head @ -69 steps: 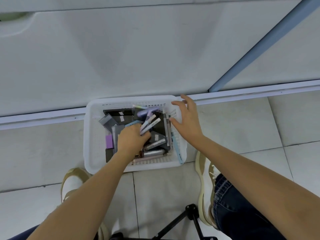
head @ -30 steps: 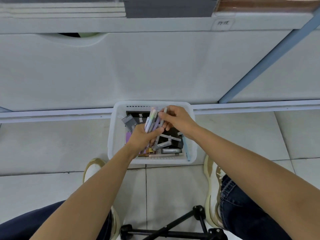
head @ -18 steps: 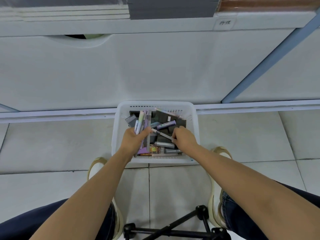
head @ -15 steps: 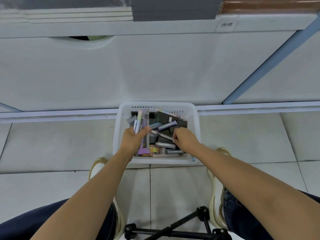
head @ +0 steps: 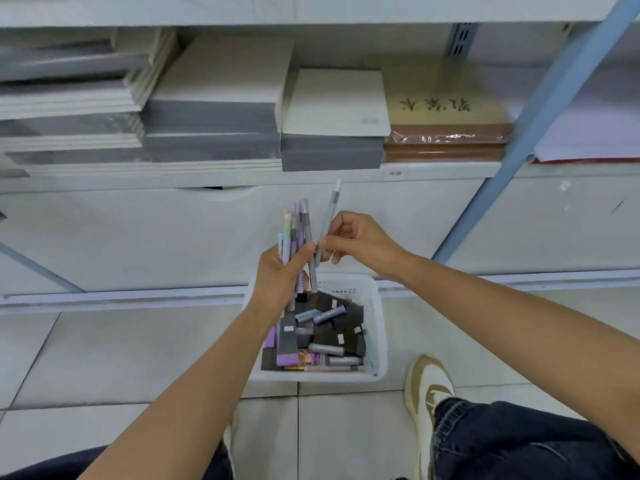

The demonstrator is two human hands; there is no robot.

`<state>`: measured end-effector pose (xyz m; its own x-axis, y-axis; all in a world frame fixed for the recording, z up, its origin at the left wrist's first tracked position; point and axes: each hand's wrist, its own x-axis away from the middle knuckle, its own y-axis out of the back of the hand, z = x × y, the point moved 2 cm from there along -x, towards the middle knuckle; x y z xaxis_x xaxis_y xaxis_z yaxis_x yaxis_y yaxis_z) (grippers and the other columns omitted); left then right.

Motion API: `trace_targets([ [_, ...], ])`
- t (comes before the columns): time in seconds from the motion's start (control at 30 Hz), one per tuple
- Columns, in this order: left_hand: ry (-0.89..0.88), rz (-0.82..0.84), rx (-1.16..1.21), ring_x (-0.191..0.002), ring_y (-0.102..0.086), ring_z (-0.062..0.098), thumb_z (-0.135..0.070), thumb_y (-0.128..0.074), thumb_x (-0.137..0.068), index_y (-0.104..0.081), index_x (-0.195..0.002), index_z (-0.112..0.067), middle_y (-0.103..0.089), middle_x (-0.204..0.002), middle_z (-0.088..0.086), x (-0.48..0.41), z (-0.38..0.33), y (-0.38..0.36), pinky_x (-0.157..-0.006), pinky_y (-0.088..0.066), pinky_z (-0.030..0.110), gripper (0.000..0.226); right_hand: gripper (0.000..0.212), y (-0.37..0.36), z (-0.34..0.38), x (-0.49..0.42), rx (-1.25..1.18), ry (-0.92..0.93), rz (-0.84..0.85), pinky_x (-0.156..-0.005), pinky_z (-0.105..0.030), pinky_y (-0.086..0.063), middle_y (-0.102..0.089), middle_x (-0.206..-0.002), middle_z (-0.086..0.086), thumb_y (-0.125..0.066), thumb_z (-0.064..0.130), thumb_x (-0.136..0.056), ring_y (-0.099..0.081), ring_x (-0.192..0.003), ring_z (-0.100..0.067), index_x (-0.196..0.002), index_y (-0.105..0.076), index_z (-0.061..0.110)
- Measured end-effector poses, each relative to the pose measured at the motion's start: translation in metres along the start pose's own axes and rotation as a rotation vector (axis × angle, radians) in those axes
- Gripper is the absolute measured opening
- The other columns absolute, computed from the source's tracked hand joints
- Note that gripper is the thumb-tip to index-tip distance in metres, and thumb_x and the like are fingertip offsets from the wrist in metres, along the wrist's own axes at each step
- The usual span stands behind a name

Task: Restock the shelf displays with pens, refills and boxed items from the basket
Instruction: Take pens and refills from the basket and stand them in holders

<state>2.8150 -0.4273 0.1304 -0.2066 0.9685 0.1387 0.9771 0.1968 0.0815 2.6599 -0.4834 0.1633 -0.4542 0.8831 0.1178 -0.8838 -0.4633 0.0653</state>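
Where half a second before both hands had been down among the stock, they now stood lifted above the basket (head: 378, 327), which sat on the floor tiles against the foot of the shelving. The left hand (head: 278, 271) was clamped around a bundle of pens (head: 296, 233), pastel and grey, held upright with their tips pointing toward the far side. The right hand (head: 360, 240) pinched a single grey pen (head: 328, 218) between thumb and forefinger, its lower end just beside the bundle, seemingly about to be added to it. That pen had lain in the basket under the right hand's fingers in the earlier view; it was out now, so the handful had probably grown by one. The view had also tilted up: a shelf (head: 450, 170) carrying stacks of paper pads (head: 214, 98) was now plainly visible, where only its edge showed before. Dark boxed items (head: 346, 337) and loose markers remained in the basket, so much restocking looked undone.
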Motion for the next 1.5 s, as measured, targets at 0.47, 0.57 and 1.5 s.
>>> trace_targets([
  [0.47,-0.563,0.077,-0.112,-0.058,-0.065,0.012,-0.027,-0.066,-0.091,-0.067,-0.088,-0.008,-0.069,-0.059,-0.005,0.013,-0.229,0.006,-0.052,-0.053,0.027,0.019,0.010,0.039,0.249,0.047,0.072,0.698,-0.337,-0.064,-0.025,-0.052,-0.066,-0.083,-0.009,-0.048,0.008,-0.100,-0.062,-0.070,-0.013,-0.104,-0.054,0.001],
  [0.57,-0.638,-0.003,-0.093,-0.036,-0.042,0.011,-0.028,-0.065,-0.091,-0.064,-0.087,0.008,-0.047,-0.039,-0.007,0.009,-0.274,0.008,-0.042,-0.040,0.021,0.036,0.009,0.060,0.297,0.052,0.070,0.816,-0.389,-0.063,-0.025,-0.055,-0.066,-0.084,-0.013,-0.048,0.009,-0.100,-0.065,-0.071,-0.016,-0.102,-0.053,0.002],
  [1.5,-0.614,0.068,-0.026,-0.036,-0.037,0.020,-0.043,-0.066,-0.086,-0.071,-0.093,-0.006,-0.044,-0.040,0.002,-0.082,-0.352,0.004,-0.033,-0.034,0.024,0.038,0.013,0.132,0.365,-0.051,0.707,0.673,-0.481,-0.051,-0.011,-0.047,-0.071,-0.088,-0.003,-0.052,0.017,-0.099,-0.071,-0.076,-0.011,-0.088,-0.058,0.021],
])
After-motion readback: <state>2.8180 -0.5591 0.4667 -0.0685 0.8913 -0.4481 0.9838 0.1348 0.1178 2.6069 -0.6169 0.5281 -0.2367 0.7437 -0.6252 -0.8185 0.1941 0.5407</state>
